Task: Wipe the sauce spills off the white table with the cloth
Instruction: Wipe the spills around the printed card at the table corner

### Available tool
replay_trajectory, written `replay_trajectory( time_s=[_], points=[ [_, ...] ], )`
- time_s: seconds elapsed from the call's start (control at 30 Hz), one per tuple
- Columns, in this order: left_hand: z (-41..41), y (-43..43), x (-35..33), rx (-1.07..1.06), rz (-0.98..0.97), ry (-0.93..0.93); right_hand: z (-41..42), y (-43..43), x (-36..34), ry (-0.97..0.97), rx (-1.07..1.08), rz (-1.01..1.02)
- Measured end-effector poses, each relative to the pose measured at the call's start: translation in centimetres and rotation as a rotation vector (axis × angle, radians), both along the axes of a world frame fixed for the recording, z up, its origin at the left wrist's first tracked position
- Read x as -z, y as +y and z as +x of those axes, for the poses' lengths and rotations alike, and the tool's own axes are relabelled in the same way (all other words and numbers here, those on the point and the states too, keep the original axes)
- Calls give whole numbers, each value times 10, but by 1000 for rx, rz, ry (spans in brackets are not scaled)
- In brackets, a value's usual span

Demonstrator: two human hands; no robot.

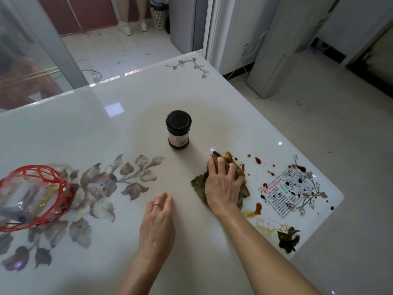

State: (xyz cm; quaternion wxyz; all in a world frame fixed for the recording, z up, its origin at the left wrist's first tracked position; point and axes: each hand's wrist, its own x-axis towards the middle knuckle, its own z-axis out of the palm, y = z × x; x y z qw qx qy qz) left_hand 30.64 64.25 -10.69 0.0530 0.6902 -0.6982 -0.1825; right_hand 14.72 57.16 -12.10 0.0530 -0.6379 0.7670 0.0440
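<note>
A crumpled green-brown cloth (197,184) lies on the white glossy table (106,128), right of centre. My right hand (223,184) presses down on it with fingers spread. Dark red-brown sauce spots (258,160) and a smear (256,209) lie just right of the cloth, some on a printed white label (287,192). A yellowish streak (265,227) and a dark leafy clump (288,240) sit near the table's right edge. My left hand (158,222) rests flat on the table, left of the cloth, holding nothing.
A dark sauce jar (178,129) with a black lid stands upright behind the cloth. A red mesh basket (45,189) holding a plastic bag sits at the left. A person's legs (131,15) and a waste basket (158,15) are on the floor beyond.
</note>
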Motion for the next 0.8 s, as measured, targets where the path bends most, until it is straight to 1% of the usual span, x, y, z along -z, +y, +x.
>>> replay_trajectory(
  time_s=[0.07, 0.2, 0.37, 0.47, 0.53, 0.67, 0.8],
  points=[
    [-1, 0, -1, 2, 1, -3, -14, -2, 2, 13, -1, -13],
    [2, 1, 2, 9, 2, -8, -24, -17, -1, 30, 111, 7],
    [-1, -1, 0, 22, 30, -28, -27, 16, 4, 48, 35, 5],
    [-1, -1, -1, 28, 35, -28, -33, 1, 3, 54, 98, -10],
    [-2, 0, -1, 21, 32, -31, -27, 6, 2, 30, 131, 0],
    [-9, 1, -5, 14, 40, -52, -31, 33, 7, 43, 52, -28],
    [-10, 1, -6, 8, 42, -38, -39, 20, 7, 36, 117, -36]
  ],
)
